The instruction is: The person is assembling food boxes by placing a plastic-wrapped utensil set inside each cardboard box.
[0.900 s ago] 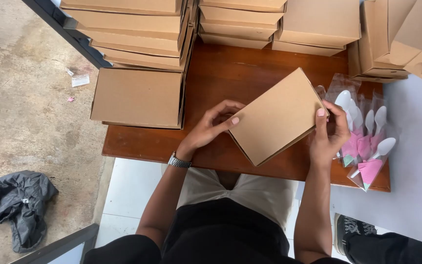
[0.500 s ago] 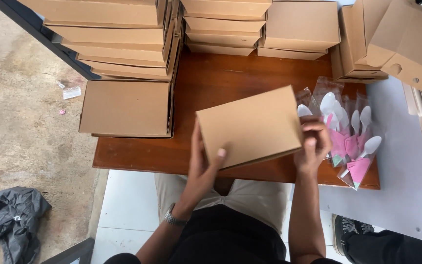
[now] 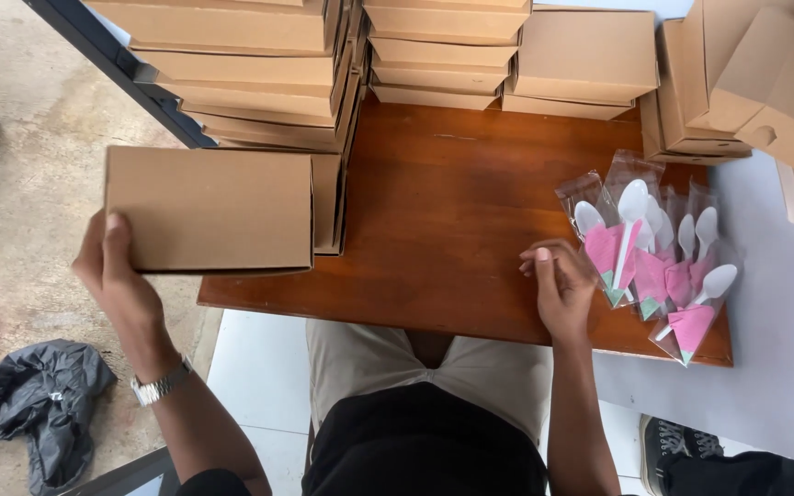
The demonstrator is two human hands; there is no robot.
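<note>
My left hand (image 3: 117, 271) grips the left end of a flat brown cardboard box (image 3: 210, 209), holding it level out past the left edge of the wooden table (image 3: 443, 220). The box hangs in front of a stack of similar boxes (image 3: 327, 202) at the table's left side. My right hand (image 3: 560, 287) rests on the table near its front edge with fingers loosely curled, holding nothing. It touches or nearly touches the left edge of a pile of clear packets (image 3: 654, 253), each with a white plastic spoon and a pink napkin.
More stacks of brown boxes (image 3: 448, 55) line the back of the table, and folded cartons (image 3: 765, 83) stand at the right. A dark crumpled bag (image 3: 34, 404) lies on the concrete floor at the left. A black shoe (image 3: 677, 441) shows at the lower right.
The box was held in both hands over the table's middle. My left hand has carried it out to the left, and my right hand has let go and dropped beside the spoon packets.
</note>
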